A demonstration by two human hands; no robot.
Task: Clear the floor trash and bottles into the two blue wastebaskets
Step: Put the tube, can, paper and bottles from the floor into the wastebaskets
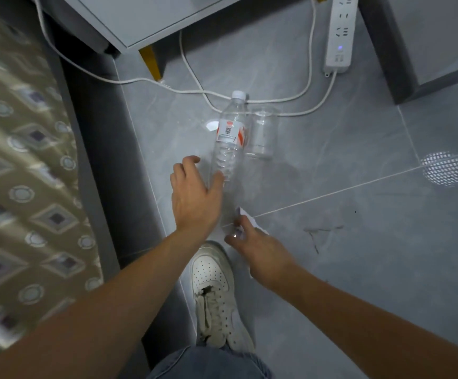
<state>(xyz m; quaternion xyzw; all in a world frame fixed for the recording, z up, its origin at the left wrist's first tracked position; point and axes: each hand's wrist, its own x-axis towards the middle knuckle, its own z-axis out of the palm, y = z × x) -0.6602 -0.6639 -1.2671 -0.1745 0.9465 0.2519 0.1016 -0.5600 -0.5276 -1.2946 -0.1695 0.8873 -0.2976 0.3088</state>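
Left hand (195,195) reached for the bottle (229,138), grip apart.
Right hand (258,250) pinched paper (249,216); the bottle's middle looked the surest hold, clear of the cords (263,101).

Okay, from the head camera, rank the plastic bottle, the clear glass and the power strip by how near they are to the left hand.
1. Plastic bottle: right at the open left hand, by its thumb.
2. Clear glass: just beyond, against the bottle's right side.
3. Power strip: farthest, at the top right of the floor.
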